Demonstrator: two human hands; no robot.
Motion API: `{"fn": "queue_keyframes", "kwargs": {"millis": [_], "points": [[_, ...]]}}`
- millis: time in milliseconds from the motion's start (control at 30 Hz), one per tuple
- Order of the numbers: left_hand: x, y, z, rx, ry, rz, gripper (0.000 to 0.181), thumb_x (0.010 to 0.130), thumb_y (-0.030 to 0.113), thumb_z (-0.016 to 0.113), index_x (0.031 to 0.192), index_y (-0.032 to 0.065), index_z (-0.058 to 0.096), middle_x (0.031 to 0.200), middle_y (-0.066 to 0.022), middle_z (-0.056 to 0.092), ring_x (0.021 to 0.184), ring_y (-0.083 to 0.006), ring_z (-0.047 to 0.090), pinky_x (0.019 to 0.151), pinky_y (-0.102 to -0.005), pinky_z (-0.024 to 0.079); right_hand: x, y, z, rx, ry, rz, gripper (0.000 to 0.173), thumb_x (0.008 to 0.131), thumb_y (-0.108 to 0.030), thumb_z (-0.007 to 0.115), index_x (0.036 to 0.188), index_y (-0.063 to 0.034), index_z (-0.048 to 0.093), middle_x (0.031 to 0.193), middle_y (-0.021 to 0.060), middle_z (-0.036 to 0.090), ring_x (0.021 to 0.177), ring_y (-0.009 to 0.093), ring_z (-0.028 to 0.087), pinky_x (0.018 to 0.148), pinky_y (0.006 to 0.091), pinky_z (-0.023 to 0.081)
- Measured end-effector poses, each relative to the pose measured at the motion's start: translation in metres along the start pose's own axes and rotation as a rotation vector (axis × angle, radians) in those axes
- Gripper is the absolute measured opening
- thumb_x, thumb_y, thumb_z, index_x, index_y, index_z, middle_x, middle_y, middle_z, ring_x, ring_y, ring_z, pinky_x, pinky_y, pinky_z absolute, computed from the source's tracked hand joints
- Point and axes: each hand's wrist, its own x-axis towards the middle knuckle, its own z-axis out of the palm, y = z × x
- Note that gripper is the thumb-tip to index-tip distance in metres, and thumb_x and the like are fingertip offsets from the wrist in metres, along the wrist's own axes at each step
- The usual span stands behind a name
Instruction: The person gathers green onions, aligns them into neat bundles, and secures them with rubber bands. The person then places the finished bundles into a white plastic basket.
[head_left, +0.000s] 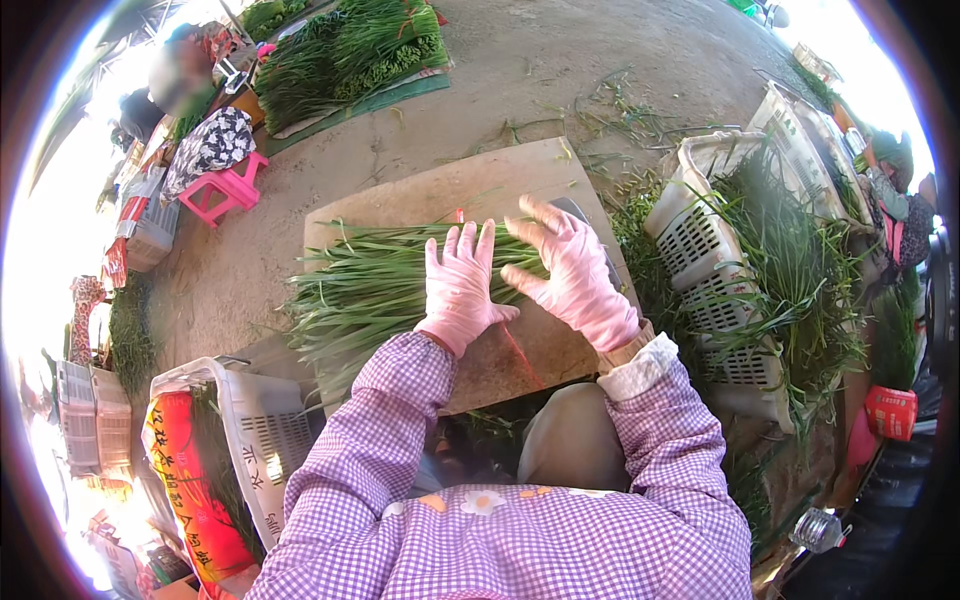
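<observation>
A thick bundle of long green garlic chives (367, 274) lies across a worn board (420, 195) before my knees, leaf tips to the left. My left hand (463, 289), in a pink glove, rests flat on the chives with its fingers spread. To its right, my right hand (574, 274), gloved alike, is over the stem end, fingers apart and slightly blurred; it hides much of that end. A red tie (521, 352) runs out from under the bundle towards me, and its other end shows beyond the leaves. A dark flat edge (611, 266) shows beside my right hand.
A white plastic crate (712, 277) heaped with loose greens stands at right; another crate (262, 420) is at lower left. Bundled greens (352, 60) lie on a mat at the back. A person sits near a pink stool (225, 187). A plastic bottle (817, 530) lies lower right.
</observation>
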Motion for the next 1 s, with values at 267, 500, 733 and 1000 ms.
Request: {"fn": "queue_keyframes", "kwargs": {"millis": [267, 500, 733, 1000], "points": [[0.000, -0.005, -0.005, -0.091, -0.035, -0.008, 0.152, 0.056, 0.075, 0.090, 0.171, 0.0084, 0.016, 0.172, -0.0154, 0.032, 0.160, -0.0318, 0.029, 0.128, -0.0576, 0.023, -0.058, -0.001, 0.030, 0.873, -0.010, 0.955, 0.019, 0.093, -0.013, 0.082, 0.107, -0.0006, 0.078, 0.091, 0.0037, 0.077, 0.078, 0.009, 0.066, 0.074, 0.0254, 0.052], [-0.006, -0.005, -0.006, -0.033, -0.029, 0.003, 0.155, 0.056, 0.075, 0.090, 0.172, 0.0116, 0.010, 0.172, -0.0151, 0.031, 0.161, -0.0323, 0.028, 0.128, -0.0597, 0.022, -0.052, -0.004, 0.036, 1.141, -0.005, 1.186, 0.021, 0.093, -0.011, 0.081, 0.111, -0.0016, 0.075, 0.094, 0.0047, 0.077, 0.079, 0.013, 0.069, 0.070, 0.0263, 0.053], [-0.017, -0.010, -0.008, 0.094, -0.025, 0.028, 0.141, 0.067, 0.076, 0.082, 0.171, 0.0107, 0.015, 0.171, -0.0139, 0.033, 0.159, -0.0323, 0.030, 0.128, -0.0657, 0.017, -0.066, 0.017, 0.037, 0.439, 0.167, 0.823, 0.047, 0.089, -0.014, 0.084, 0.131, 0.0002, 0.067, 0.116, 0.0155, 0.073, 0.101, 0.026, 0.071, 0.090, 0.0368, 0.058], [-0.013, -0.026, -0.005, 0.085, -0.085, 0.079, 0.128, 0.067, 0.064, 0.086, 0.166, 0.0063, 0.028, 0.161, -0.0137, 0.043, 0.153, -0.0322, 0.036, 0.129, -0.0591, 0.021, 0.012, -0.011, 0.054, -0.446, -0.563, 0.015, 0.139, 0.057, -0.057, 0.097, 0.169, -0.0161, 0.026, 0.167, 0.0144, 0.040, 0.157, 0.030, 0.037, 0.130, 0.0571, 0.023]]}}
